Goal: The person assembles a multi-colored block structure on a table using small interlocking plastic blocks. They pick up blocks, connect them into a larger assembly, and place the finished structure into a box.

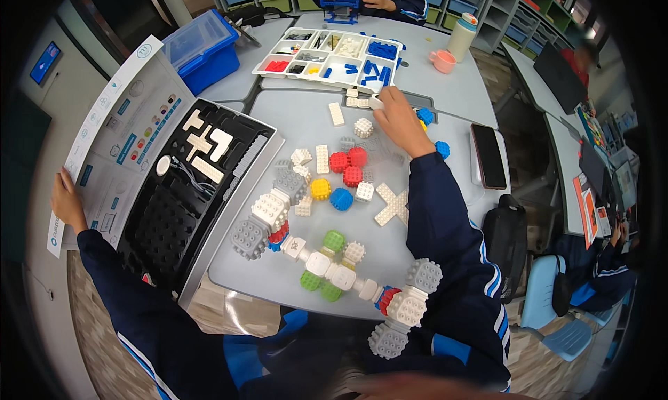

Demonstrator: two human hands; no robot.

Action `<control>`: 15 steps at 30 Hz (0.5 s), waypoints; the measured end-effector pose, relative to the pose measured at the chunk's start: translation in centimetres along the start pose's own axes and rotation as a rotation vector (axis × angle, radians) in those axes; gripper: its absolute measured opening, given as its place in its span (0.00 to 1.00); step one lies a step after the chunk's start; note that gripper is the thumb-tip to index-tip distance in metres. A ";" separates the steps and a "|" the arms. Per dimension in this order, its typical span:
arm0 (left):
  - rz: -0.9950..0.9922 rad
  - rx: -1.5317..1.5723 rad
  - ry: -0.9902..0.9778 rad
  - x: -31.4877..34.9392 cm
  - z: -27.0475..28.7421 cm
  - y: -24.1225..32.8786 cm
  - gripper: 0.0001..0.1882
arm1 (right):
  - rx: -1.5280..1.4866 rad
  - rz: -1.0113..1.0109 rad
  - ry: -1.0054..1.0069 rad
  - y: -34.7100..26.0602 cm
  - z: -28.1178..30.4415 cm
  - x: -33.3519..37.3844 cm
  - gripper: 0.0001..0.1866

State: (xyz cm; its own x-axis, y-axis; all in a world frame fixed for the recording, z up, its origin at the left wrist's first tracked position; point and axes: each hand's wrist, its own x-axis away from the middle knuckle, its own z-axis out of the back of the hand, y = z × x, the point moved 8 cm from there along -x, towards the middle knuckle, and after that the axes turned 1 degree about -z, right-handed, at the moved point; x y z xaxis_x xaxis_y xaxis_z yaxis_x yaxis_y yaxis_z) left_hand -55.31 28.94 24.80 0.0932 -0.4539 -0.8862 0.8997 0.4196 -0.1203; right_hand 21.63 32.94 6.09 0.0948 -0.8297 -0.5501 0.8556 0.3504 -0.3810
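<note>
My left hand [67,204] grips the outer edge of the raised white box lid [115,160], which is printed inside with pictures. The lid belongs to a case with a black moulded tray [156,219] holding white pieces and a cable. Far across the table, my right hand [402,122] has its fingertips closed round a small white block [376,102], partly hidden. Beside it sit more white blocks [358,102]. Nearest to me lies a long built model [327,271] of white, grey, green and red-blue pieces.
Loose red cubes [353,165], a yellow cube [320,189], a blue cube [341,199] and a white cross plate [392,205] lie mid-table. Beyond are a sorting tray [334,78], blue bin [202,52], pink cup [442,60], bottle [462,38] and phone [488,156]. Another person handles a blue model [341,7].
</note>
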 end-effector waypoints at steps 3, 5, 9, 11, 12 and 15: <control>0.000 -0.045 -0.028 -0.1 -0.7 -0.7 0.24 | 0.071 0.153 -0.002 -0.6 -2.2 -1.7 0.14; 0.029 -0.079 -0.080 -0.3 -1.4 -1.2 0.24 | 0.253 0.136 -0.072 -0.3 -4.2 -1.6 0.14; 0.001 0.009 0.006 -0.3 -1.2 -1.2 0.26 | 0.193 0.079 -0.040 -0.4 -3.7 -0.3 0.14; -0.011 -0.006 -0.041 -0.5 -1.6 -1.2 0.26 | 0.212 0.025 -0.089 -0.8 -2.8 0.0 0.12; 0.010 -0.005 -0.063 -0.6 -1.8 -1.3 0.25 | 0.224 0.004 -0.111 -1.1 -2.3 0.0 0.12; 0.034 0.028 -0.067 -0.6 -1.7 -1.5 0.25 | 0.327 -0.032 -0.227 -1.9 -1.9 -0.5 0.11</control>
State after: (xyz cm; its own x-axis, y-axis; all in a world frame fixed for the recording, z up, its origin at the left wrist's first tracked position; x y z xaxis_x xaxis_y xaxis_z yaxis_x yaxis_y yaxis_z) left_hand -57.43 29.93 24.78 0.1517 -0.4917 -0.8575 0.9071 0.4138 -0.0768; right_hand 19.02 33.50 5.69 0.1439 -0.9257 -0.3499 0.9734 0.1961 -0.1186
